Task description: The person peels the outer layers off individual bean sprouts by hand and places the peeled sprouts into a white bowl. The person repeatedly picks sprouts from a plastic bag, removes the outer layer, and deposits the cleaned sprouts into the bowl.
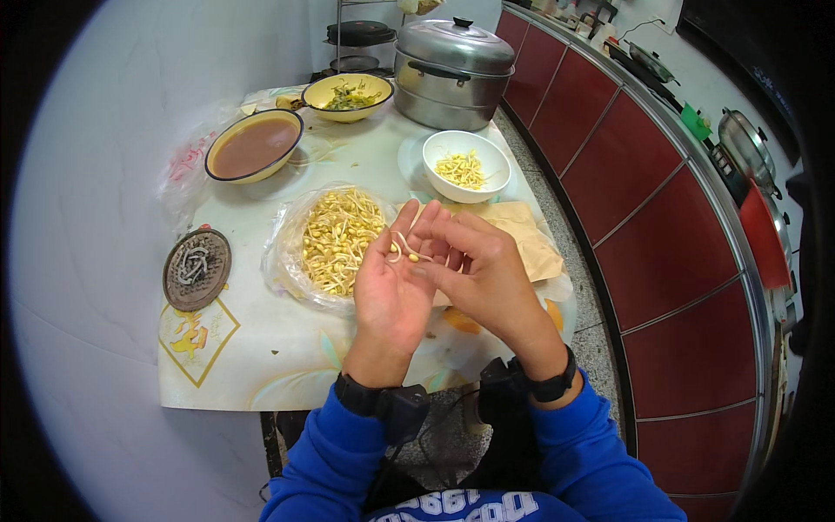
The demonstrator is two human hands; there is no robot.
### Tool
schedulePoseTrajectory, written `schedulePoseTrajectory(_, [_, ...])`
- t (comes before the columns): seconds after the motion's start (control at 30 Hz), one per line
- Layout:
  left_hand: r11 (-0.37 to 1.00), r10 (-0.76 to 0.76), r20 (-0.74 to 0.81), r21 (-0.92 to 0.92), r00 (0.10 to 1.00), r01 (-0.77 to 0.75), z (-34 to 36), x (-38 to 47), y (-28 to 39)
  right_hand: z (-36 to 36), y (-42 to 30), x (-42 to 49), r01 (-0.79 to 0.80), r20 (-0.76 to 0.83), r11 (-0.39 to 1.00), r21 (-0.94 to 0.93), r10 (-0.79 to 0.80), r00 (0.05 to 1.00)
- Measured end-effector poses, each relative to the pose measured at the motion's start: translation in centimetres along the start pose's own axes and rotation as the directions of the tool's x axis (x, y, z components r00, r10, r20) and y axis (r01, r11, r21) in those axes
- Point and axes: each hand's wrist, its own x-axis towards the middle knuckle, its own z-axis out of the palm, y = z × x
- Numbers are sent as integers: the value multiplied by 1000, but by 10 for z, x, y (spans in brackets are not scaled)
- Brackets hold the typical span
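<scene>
My left hand (pixel 393 297) is palm up over the table, loosely cupped, with a couple of soybean sprouts (pixel 406 246) across its fingers. From the right, my right hand (pixel 492 271) reaches over that palm, thumb and fingertips pinching the tail of one sprout. Just beyond and left of my hands, a clear plastic bag (pixel 282 246) lies open, heaped with soybean sprouts (pixel 339 228). Farther back on the right stands a white bowl (pixel 450 189) with a smaller pile of sprouts (pixel 462 168). Brown paper (pixel 531 238) lies partly behind my right hand.
A yellow enamel bowl (pixel 295 147) holds brown liquid. Behind it, another yellow bowl (pixel 349 117) contains green scraps. A lidded metal steamer (pixel 450 85) occupies the far corner. A dark round plate-like object (pixel 215 280) rests at left. Red cabinets (pixel 678 254) line the right side.
</scene>
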Motion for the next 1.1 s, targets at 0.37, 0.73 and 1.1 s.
schedulePoseTrajectory(0.37, [980, 6, 47, 201, 999, -16, 10, -2, -25, -3, 9, -7, -161, 42, 983, 88, 158, 986])
schedulePoseTrajectory(0.73, [980, 198, 6, -8, 980, -198, 6, 1, 32, -55, 70, 101, -24, -242, 995, -95, 0, 970])
schedulePoseTrajectory(1.1, [763, 633, -57, 214, 772, -609, 15, -28, 127, 16, 31, 77, 222, 410, 954, -199, -125, 904])
